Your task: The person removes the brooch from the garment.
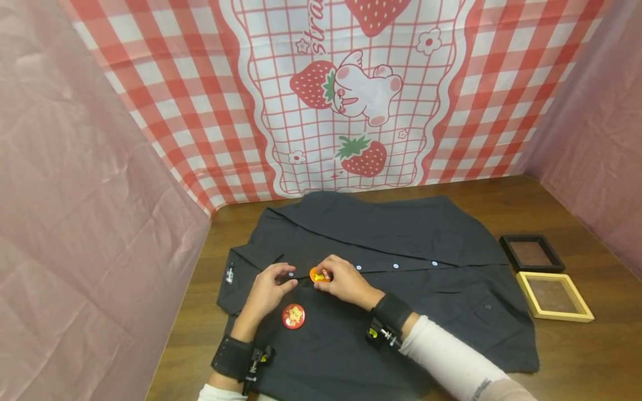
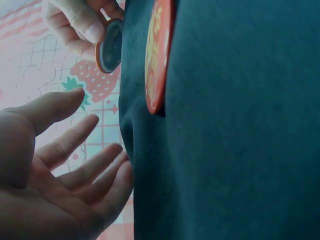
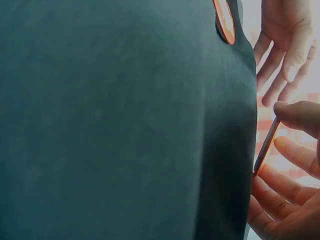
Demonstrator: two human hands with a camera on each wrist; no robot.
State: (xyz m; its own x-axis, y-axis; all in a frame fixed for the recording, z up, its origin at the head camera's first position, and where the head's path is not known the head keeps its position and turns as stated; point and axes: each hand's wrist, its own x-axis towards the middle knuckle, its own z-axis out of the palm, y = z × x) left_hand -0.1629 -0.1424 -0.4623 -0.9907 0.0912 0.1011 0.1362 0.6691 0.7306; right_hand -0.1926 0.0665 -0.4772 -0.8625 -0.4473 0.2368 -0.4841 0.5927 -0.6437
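Badge, orange, in pinch grip of right hand, left hand loose nearby

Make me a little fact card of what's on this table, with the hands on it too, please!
Right hand: pinching the orange badge
Left hand: holding nothing, fingers relaxed
Red badge: lying on the dark shirt, with a yellow picture on it
Shirt: spread on the wooden table, light buttons showing
Frames: a black frame and a pale yellow frame, beside the shirt
Backdrop: red-and-white checks, strawberries
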